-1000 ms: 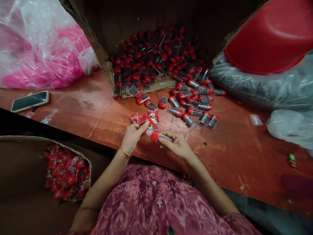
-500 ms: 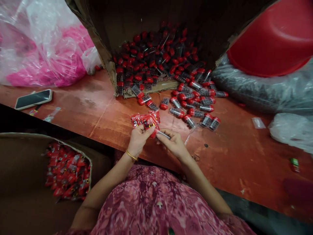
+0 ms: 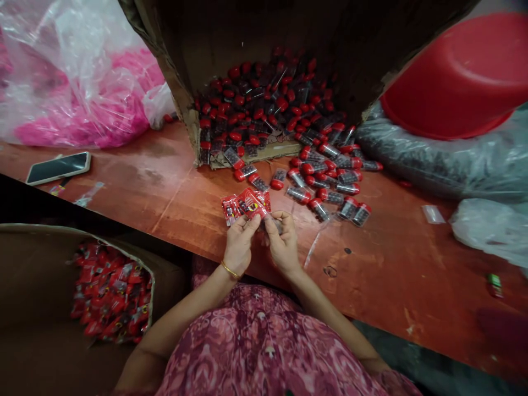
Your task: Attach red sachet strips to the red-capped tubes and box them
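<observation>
My left hand (image 3: pixel 240 245), with a gold bangle on the wrist, is closed on a fan of small red printed pouches (image 3: pixel 245 205) held above the red-brown table (image 3: pixel 165 181). My right hand (image 3: pixel 282 240) is pressed against it, fingers pinched round a small clear tube; only a sliver of the tube shows at the mouth of the front pouch. Just beyond my hands lie several loose clear tubes with red caps (image 3: pixel 325 181), spilling from a tipped cardboard box (image 3: pixel 181 104).
A carton (image 3: pixel 16 247) with filled red pouches (image 3: pixel 111 294) stands at the lower left. A phone (image 3: pixel 58 168) and a clear bag of pink items (image 3: pixel 82 104) are at the left. A red basin (image 3: pixel 457 77) on dark plastic bags (image 3: pixel 433 159) sits at the right.
My right hand has brought the red-capped tube leftward to the pouches in my left hand. The red cap no longer shows; the hands are now touching.
</observation>
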A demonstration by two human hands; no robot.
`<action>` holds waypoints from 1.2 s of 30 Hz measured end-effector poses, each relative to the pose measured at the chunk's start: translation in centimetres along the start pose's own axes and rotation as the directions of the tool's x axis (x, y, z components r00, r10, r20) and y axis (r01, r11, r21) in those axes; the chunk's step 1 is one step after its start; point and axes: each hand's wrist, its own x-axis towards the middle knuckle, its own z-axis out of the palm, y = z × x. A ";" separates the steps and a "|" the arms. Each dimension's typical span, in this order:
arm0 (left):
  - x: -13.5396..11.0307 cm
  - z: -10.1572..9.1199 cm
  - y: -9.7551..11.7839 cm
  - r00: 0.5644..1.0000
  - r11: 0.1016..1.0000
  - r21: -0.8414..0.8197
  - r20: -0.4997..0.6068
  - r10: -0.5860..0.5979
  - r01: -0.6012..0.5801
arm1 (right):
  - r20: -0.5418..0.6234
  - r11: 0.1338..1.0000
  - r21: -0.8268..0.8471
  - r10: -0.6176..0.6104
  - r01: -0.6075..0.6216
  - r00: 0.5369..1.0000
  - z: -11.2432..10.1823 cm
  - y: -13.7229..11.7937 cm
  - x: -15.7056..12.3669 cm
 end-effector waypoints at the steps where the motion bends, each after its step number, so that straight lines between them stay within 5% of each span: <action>1: 0.1 -0.1 0.1 1.000 1.000 0.012 0.015 -0.007 0.007 | 0.021 1.000 -0.002 0.014 -0.014 1.000 0.0 0.0 0.1; 9: 0.8 -0.8 1.1 0.998 0.998 0.038 0.003 0.057 -0.057 | 0.250 0.990 0.034 0.124 -0.137 0.960 -0.5 -0.6 0.2; 14: 0.5 -0.8 0.9 0.987 0.994 0.104 0.151 -0.046 0.030 | 0.067 0.999 0.001 0.041 -0.041 0.997 0.0 -0.9 0.0; 20: 0.3 -1.4 1.8 0.994 0.997 0.069 0.094 -0.052 0.045 | 0.164 0.990 -0.002 0.143 -0.144 0.976 0.9 -0.3 0.7; 25: 1.0 -2.4 3.4 0.988 0.988 0.032 -0.040 -0.149 0.151 | 0.205 0.962 -0.265 -0.010 0.065 0.979 1.3 -0.1 3.2; 27: 2.3 -3.5 5.2 0.976 0.986 0.043 -0.157 -0.151 0.159 | 0.243 0.818 -0.530 -0.104 0.222 0.964 0.4 -0.5 5.5; 30: 4.7 -5.8 8.6 0.926 0.997 -0.018 -0.371 -0.071 0.069 | 0.308 0.356 -0.859 -0.214 0.368 0.927 -2.0 -1.3 9.6; 32: 5.7 -7.2 10.2 0.898 0.996 -0.081 -0.436 -0.056 0.022 | 0.397 0.099 -0.905 -0.154 0.414 0.905 -3.7 -1.3 12.2; 36: 5.4 -7.0 9.2 0.936 0.998 0.028 -0.350 -0.043 0.057 | 0.537 -0.118 -0.841 -0.062 0.528 0.841 -5.8 -0.5 14.8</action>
